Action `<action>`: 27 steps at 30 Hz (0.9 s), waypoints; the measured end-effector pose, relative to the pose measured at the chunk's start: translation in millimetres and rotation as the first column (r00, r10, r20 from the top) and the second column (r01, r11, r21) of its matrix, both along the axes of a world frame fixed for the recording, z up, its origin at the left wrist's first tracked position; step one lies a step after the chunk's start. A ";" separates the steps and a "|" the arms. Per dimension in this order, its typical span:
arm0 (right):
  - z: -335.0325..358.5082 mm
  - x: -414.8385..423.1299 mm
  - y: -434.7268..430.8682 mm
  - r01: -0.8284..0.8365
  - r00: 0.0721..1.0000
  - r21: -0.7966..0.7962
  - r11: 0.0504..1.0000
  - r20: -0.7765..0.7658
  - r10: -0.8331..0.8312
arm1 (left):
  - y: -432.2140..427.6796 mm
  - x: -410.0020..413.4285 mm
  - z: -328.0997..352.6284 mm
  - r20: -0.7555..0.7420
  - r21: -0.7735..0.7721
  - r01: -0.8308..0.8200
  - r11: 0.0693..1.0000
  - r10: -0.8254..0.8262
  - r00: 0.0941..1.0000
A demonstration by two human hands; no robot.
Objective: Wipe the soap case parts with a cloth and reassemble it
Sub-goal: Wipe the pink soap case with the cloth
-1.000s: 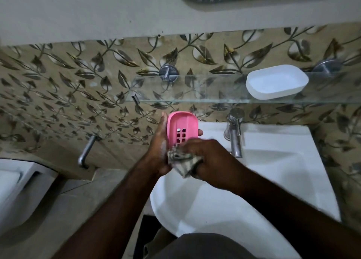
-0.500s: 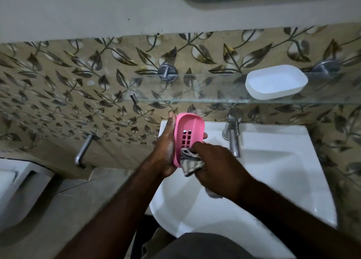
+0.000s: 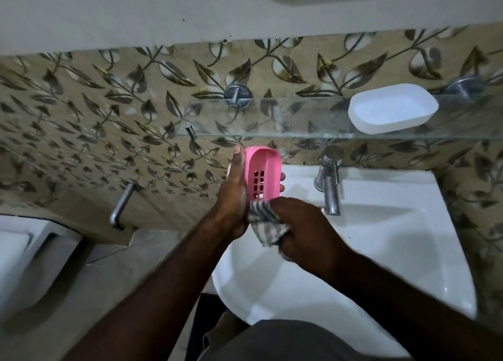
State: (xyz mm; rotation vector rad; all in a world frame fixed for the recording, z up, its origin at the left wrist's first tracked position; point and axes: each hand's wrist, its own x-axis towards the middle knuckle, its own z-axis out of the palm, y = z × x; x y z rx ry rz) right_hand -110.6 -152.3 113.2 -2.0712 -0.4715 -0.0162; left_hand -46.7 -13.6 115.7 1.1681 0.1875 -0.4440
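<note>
My left hand (image 3: pixel 234 197) holds a pink soap case tray (image 3: pixel 262 171) upright over the left rim of the basin; the tray's inside with its grid of holes faces me. My right hand (image 3: pixel 302 227) grips a striped grey cloth (image 3: pixel 265 223) bunched against the tray's lower end. The white soap case part (image 3: pixel 393 112) lies open side up on the glass shelf (image 3: pixel 272 121), up and to the right of both hands.
A white wash basin (image 3: pixel 394 251) lies below my hands, with a steel tap (image 3: pixel 329 181) at its back. A metal pipe (image 3: pixel 121 208) sticks out of the leaf-patterned tiles on the left. A white toilet (image 3: pixel 24 257) stands at far left.
The pink tray has turned in my left hand, now showing more of its side. My right hand has drawn the cloth down from the holes to the tray's lower end.
</note>
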 end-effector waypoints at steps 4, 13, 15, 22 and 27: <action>-10.5 12.3 -22.5 0.034 0.957 -0.398 0.917 0.276 0.084 | -5.0 -0.1 3.3 -0.074 -0.047 0.055 0.997 -0.058 0.996; 8.3 0.3 6.7 0.090 0.984 0.254 0.963 -0.171 -0.047 | -11.7 -7.7 -0.2 0.046 -0.042 -0.141 0.989 0.143 0.989; 6.7 -2.2 1.6 -0.043 0.998 0.013 0.999 0.047 0.042 | -6.1 -5.7 1.0 0.032 -0.026 -0.122 0.992 0.123 0.992; -6.5 9.9 -15.0 -0.034 0.991 -0.232 0.972 0.121 0.063 | -4.5 -7.0 1.2 -0.042 -0.013 -0.101 0.995 0.100 0.994; 4.2 2.0 13.3 0.138 0.970 0.354 0.925 -0.236 -0.055 | -13.8 -9.6 5.8 0.112 0.011 -0.213 0.977 0.210 0.971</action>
